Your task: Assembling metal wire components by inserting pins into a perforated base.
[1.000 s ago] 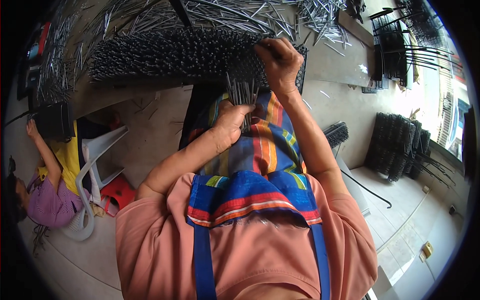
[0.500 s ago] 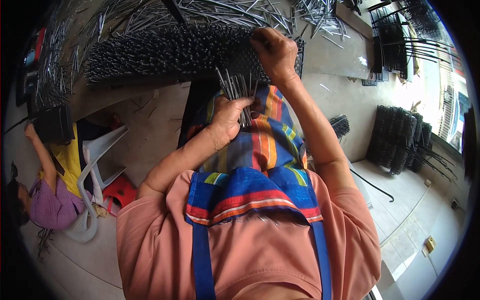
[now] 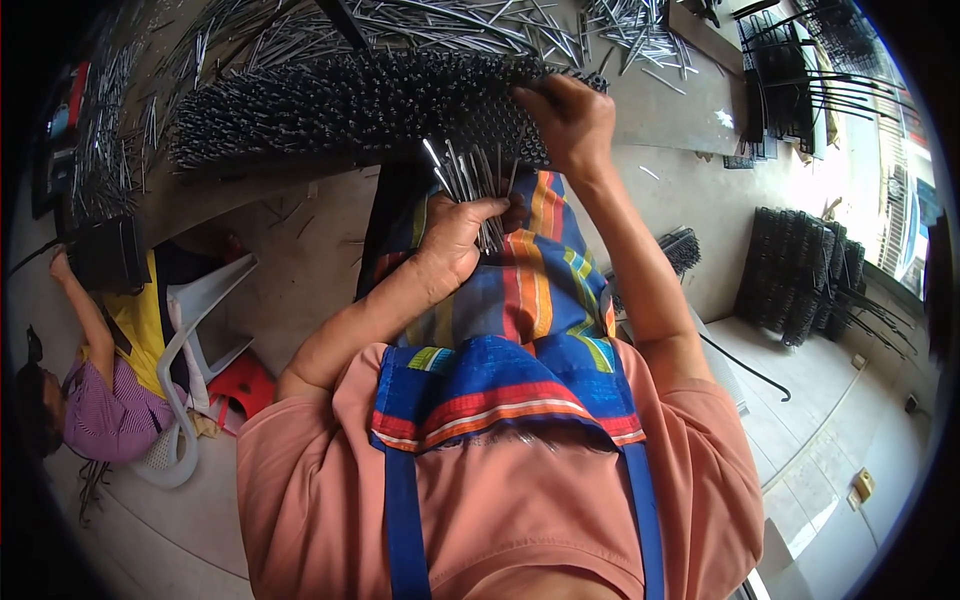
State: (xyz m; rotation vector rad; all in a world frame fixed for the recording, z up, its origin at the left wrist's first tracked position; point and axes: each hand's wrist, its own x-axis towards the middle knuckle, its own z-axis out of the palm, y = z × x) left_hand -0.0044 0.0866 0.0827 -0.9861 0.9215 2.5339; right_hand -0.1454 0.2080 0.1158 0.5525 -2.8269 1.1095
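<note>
My left hand (image 3: 452, 245) is closed around a bundle of thin metal rods (image 3: 462, 178), held over my lap with their upper ends fanned out. Just beyond it lies a long dark rack (image 3: 500, 125) with rows of holes, packed with upright rods (image 3: 300, 105) across its left and middle. Above the rack's right end, where the holes show bare, is my right hand (image 3: 578, 125). Its thumb and fingers are pinched together, and what they hold, if anything, cannot be made out.
Loose rods (image 3: 480, 25) lie heaped behind the rack. At the left, another person (image 3: 115, 405) sits on a white chair (image 3: 170, 440), one hand at a black block. Stacked black racks (image 3: 795, 280) stand on the floor at right. A striped apron (image 3: 520, 270) covers my lap.
My right hand has shifted a little to the right and nearer along the rack's right end. The left hand stays in place, its rods tilting slightly differently.
</note>
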